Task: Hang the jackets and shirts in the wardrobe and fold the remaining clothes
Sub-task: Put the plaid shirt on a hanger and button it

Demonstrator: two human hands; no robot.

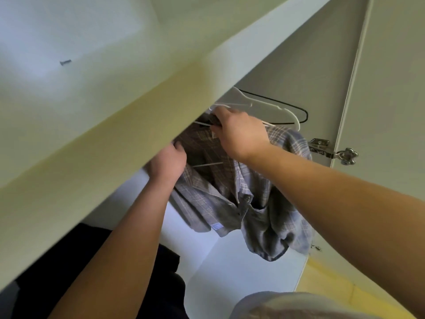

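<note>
Inside the pale wardrobe, under its shelf, the grey-blue plaid fabric shirt hangs lengthwise downward, collar uppermost, hem pointing at the wardrobe floor. The right hand grips its collar at the hanger; the left hand curls round its shoulder. White plastic hangers sit just behind.

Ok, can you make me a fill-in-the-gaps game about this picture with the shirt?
1. The right hand grips the plaid grey-blue fabric shirt inside a pale ____.
2. The thin wire hanger behind the white plastic hanger is coloured ____.
3. The shiny metal hinge is on the shirt's ____ side.
Missing words: wardrobe, black, right.
</note>
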